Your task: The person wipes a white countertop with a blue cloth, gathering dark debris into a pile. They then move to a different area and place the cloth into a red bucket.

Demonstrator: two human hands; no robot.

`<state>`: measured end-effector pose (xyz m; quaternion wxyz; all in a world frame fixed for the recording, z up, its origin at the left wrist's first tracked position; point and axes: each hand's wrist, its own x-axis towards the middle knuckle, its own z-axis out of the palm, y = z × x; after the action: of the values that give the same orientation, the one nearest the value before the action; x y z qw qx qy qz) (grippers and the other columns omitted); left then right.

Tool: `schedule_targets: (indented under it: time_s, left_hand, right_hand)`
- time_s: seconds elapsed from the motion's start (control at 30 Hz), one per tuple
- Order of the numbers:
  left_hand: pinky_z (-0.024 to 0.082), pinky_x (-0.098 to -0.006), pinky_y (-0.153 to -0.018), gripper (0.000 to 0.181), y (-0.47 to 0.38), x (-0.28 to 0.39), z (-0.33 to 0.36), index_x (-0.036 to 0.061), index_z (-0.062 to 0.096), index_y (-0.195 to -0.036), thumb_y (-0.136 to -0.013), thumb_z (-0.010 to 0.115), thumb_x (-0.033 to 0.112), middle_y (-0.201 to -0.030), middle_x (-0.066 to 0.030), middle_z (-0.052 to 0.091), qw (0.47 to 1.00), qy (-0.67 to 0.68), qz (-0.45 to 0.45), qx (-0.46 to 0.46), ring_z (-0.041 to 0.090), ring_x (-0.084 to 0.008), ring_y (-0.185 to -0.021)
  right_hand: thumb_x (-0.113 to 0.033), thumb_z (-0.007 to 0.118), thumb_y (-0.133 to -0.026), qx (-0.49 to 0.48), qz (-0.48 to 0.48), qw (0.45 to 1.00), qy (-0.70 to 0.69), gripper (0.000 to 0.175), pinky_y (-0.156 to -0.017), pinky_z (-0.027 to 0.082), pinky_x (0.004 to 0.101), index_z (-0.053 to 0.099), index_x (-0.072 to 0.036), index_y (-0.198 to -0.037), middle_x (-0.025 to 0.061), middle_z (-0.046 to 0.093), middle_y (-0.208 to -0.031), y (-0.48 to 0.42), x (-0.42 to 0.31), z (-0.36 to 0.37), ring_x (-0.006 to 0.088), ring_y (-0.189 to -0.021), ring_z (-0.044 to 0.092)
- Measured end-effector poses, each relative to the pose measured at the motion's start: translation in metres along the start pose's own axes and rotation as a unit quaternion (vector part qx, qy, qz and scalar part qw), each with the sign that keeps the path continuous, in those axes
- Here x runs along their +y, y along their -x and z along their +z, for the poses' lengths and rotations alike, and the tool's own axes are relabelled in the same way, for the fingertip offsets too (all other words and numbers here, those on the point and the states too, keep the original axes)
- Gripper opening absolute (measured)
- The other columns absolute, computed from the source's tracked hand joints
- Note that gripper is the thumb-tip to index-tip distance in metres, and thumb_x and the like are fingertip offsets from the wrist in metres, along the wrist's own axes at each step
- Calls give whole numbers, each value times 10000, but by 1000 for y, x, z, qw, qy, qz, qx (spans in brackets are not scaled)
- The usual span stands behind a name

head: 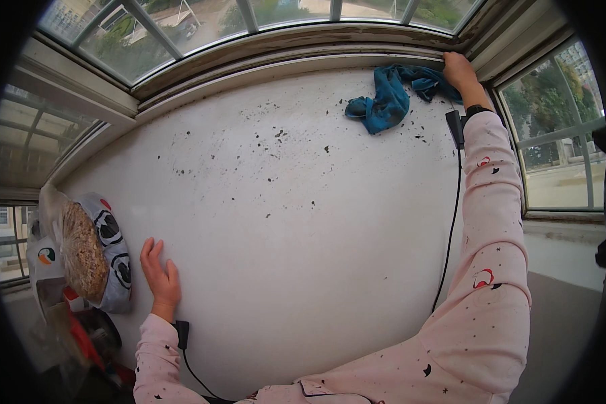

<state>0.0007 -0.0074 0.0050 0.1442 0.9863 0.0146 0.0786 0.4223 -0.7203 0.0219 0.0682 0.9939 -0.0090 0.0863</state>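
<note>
A dark blue cloth [388,101] lies crumpled on the white window sill [293,283], close to the sliding-window track [303,58]. Its right end runs to my right hand [459,70], whose fingers are bent over the track near the far right corner of the frame. The fingertips and the part of the cloth under them are hidden. My left hand [161,278] rests at the left of the sill with its fingers apart and nothing in it. Dark crumbs of dirt [278,135] are scattered over the far half of the sill.
Left of my left hand stand a clear plastic bag of brown dry pieces [83,252], a printed plastic bag [115,257] and other packages. A black cable [452,217] runs from the device [455,130] at my right wrist. Window panes [555,126] border the sill.
</note>
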Motion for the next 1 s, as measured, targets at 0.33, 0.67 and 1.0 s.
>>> schedule_targets:
  time_s: [0.33,0.67,1.0]
  left_hand:
    - [290,-484,-1141,448,1,0,0,-25,519,-1305,-873,536,93,-1434,-209,413,1000,-1,14,19,379,-391,-1354]
    - [324,-483,-1112,450,0,-3,-2,26,539,-1286,-847,589,108,-1405,-190,436,999,7,9,33,401,-386,-1339]
    - [326,-473,-1124,446,2,-10,-5,66,560,-1281,-847,628,149,-1387,-149,460,998,25,6,54,412,-358,-1344]
  right_hand:
    - [-103,651,-795,58,-89,993,-44,203,-910,540,439,726,-33,-969,157,672,-1094,23,-153,-21,349,-1063,633]
    - [-108,603,-819,8,-197,953,-232,297,-914,536,432,747,-99,-1079,163,707,-1091,37,-431,-56,348,-1042,667]
    - [-44,727,-876,-188,-38,404,-894,238,-822,527,255,710,-45,-1113,38,714,-1020,47,-513,-76,135,-911,666]
